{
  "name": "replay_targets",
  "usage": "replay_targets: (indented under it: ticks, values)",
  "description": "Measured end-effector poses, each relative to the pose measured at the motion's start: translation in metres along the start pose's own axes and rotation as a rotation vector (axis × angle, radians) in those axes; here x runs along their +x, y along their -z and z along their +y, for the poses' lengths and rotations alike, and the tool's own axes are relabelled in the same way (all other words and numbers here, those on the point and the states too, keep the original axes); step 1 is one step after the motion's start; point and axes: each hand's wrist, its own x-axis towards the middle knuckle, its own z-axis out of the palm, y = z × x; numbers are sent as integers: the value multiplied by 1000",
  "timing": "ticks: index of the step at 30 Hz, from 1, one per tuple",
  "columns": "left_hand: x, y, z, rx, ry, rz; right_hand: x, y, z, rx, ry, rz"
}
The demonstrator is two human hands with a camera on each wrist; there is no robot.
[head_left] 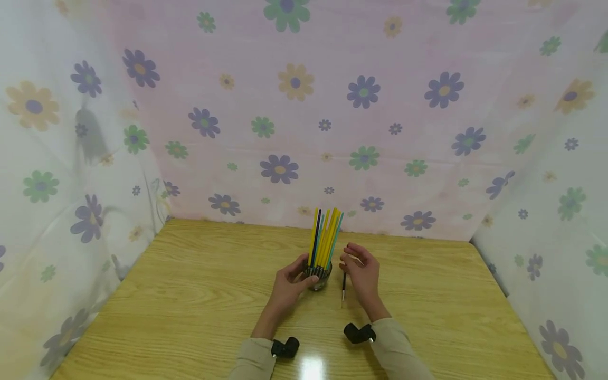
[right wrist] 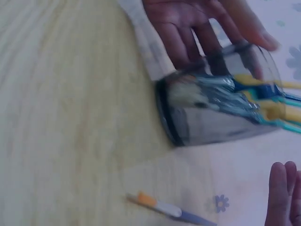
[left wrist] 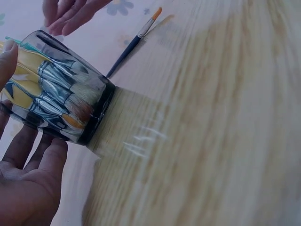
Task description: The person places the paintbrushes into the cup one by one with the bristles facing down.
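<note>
My left hand (head_left: 286, 287) grips a smoky glass tumbler (left wrist: 101, 77), thumb on one side and fingers on the other. Inside stand several paintbrushes (head_left: 325, 240), bristles down, with yellow, teal and dark blue handles rising above the rim. A single paintbrush (left wrist: 131, 46) with orange bristles and a dark blue handle lies on the table to the right of the tumbler. Over its handle end hovers my right hand (head_left: 363, 272), fingers loosely bent. In the right wrist view those fingers look apart from the brush (right wrist: 164, 207); part of its handle is hidden.
The wood-grain table (head_left: 199, 295) spreads around both hands. Flower-printed cloth (head_left: 309, 121) hangs behind it and at both sides. Dark wrist cameras (head_left: 285, 348) are strapped at both sleeves.
</note>
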Motion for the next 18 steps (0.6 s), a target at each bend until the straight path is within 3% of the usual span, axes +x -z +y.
replay_targets:
  ticks: [4,8,18]
  values:
    - [0,1,-1,14,-7,-2,6,9,-3,23,-131,47]
    - [1,1,-2,27,-14,-7,11,17,-3,-19,-238,63]
    - [-2,-1,1,26,-23,-10,21,35,0,-167,-436,17]
